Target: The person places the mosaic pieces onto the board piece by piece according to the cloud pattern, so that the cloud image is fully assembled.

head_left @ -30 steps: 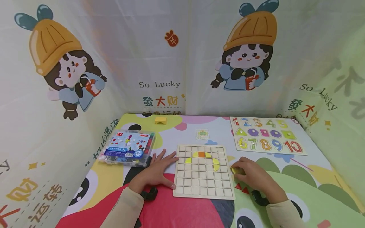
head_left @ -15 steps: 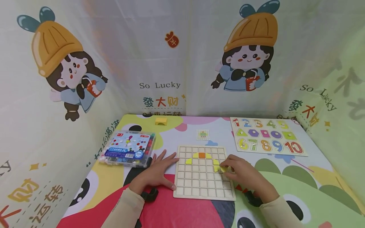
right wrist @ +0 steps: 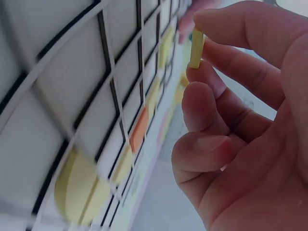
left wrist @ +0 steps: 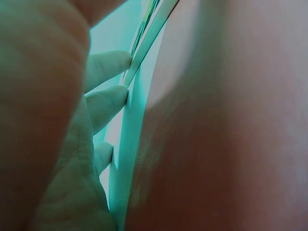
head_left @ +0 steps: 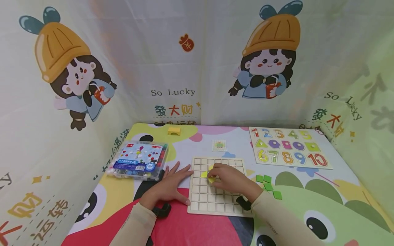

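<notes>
Grid board [head_left: 215,201] holds yellow and orange tiles; right hand [head_left: 226,177] pinches one.

The desk [head_left: 197,232] was covered by a cartoon-printed cloth. A grid board [head_left: 215,201], number puzzle [head_left: 287,148], plastic case [head_left: 138,160] and green tiles [head_left: 267,182] were laid on it.

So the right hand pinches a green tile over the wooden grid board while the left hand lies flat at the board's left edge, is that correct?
Not quite: the tile is yellow, not green. The right wrist view shows the right hand pinching a thin yellow tile over the wooden grid board. The green tiles lie on the mat beside the board. The left hand does lie flat at the board's left edge.
</notes>
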### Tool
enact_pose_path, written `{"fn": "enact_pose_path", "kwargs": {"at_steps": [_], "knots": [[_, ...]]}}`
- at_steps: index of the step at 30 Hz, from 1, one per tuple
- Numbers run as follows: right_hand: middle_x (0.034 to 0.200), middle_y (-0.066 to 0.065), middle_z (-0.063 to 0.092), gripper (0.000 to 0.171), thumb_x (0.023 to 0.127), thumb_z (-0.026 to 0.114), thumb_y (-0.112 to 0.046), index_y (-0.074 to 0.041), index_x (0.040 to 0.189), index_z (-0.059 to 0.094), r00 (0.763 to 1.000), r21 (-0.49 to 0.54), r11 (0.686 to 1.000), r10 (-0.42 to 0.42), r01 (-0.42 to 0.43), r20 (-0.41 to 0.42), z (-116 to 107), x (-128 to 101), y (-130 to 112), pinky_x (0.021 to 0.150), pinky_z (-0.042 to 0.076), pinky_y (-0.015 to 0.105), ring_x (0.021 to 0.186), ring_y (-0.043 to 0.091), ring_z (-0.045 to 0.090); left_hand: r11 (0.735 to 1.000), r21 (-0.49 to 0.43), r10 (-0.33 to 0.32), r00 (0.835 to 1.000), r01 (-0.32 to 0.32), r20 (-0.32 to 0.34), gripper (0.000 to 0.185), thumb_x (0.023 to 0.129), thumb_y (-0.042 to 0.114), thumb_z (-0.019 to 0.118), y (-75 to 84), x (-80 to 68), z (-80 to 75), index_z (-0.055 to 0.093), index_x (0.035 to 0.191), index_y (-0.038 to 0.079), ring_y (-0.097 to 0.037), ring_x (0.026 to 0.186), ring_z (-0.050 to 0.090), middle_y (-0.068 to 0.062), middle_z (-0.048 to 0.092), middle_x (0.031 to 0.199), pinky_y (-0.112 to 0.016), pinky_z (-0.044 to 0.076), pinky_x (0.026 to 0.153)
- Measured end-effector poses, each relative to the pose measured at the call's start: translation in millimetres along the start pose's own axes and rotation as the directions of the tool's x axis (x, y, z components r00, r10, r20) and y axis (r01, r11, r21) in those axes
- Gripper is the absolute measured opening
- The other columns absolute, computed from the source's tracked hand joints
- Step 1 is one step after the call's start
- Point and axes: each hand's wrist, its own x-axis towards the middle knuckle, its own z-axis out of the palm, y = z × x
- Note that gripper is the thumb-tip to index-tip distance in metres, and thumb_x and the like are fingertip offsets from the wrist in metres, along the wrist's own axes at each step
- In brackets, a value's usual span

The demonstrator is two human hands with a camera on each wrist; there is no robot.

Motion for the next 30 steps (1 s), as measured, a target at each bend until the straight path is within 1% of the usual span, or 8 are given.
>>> {"fn": "enact_pose_path", "kwargs": {"at_steps": [4,8,12,16,21,30], "knots": [[0.104,-0.006,0.068,0.022,0.092,0.078,-0.014,-0.015,0.114,0.080,1.000,-0.034,0.999,-0.018,0.019,0.014,7.7,10.8,-6.0,0.084,0.057,0.030,0.089,0.008,0.060,1.000,0.000,0.003,1.000,-0.003,0.005,0.108,0.071,0.060,0.093,-0.2,-0.2,0.6,0.044,0.162,0.032,-0.037,0.167,-0.004,0.005,0.024,0.177,-0.072,-0.011,0.127],[0.106,-0.006,0.068,0.024,0.093,0.077,-0.014,-0.017,0.116,0.080,1.000,-0.058,0.998,-0.024,0.025,0.017,13.1,18.8,-9.8,0.085,0.057,0.030,0.090,0.007,0.060,1.000,0.005,0.004,1.000,-0.004,0.007,0.108,0.071,0.059,0.092,0.8,-0.6,-0.9,0.043,0.163,0.032,-0.037,0.167,-0.004,0.005,0.024,0.177,-0.072,-0.011,0.127],[0.101,-0.007,0.066,0.022,0.094,0.076,-0.015,-0.019,0.116,0.080,0.999,-0.074,0.997,-0.028,0.029,0.018,20.6,24.7,-10.7,0.078,0.055,0.026,0.083,0.004,0.057,1.000,0.002,0.004,1.000,-0.004,0.005,0.108,0.071,0.059,0.093,0.8,-0.8,-2.1,0.043,0.163,0.031,-0.037,0.167,-0.004,0.005,0.024,0.177,-0.072,-0.011,0.127],[0.099,-0.007,0.064,0.022,0.095,0.077,-0.017,-0.018,0.117,0.079,0.999,-0.104,0.994,-0.028,0.029,0.020,26.6,25.9,-11.5,0.076,0.055,0.025,0.082,0.005,0.056,1.000,0.003,0.007,1.000,-0.007,0.007,0.108,0.071,0.060,0.092,-1.0,0.1,-0.6,0.043,0.163,0.032,-0.036,0.167,-0.004,0.006,0.024,0.177,-0.072,-0.011,0.127],[0.101,-0.005,0.065,0.024,0.095,0.079,-0.019,-0.018,0.118,0.079,1.000,-0.115,0.993,-0.011,0.012,0.014,26.4,23.9,-13.8,0.076,0.055,0.027,0.083,0.006,0.057,1.000,0.007,0.007,1.000,-0.007,0.005,0.109,0.071,0.060,0.092,-1.8,1.1,0.8,0.043,0.163,0.031,-0.036,0.167,-0.005,0.007,0.024,0.177,-0.072,-0.011,0.127],[0.099,-0.005,0.063,0.026,0.095,0.080,-0.021,-0.018,0.120,0.079,1.000,-0.136,0.991,-0.014,0.014,0.001,27.2,22.6,-11.2,0.072,0.052,0.022,0.078,0.005,0.054,1.000,0.024,-0.002,1.000,0.002,0.010,0.110,0.071,0.061,0.091,-3.1,1.7,1.9,0.041,0.164,0.032,-0.034,0.167,-0.005,0.007,0.021,0.178,-0.071,-0.011,0.128]]}}
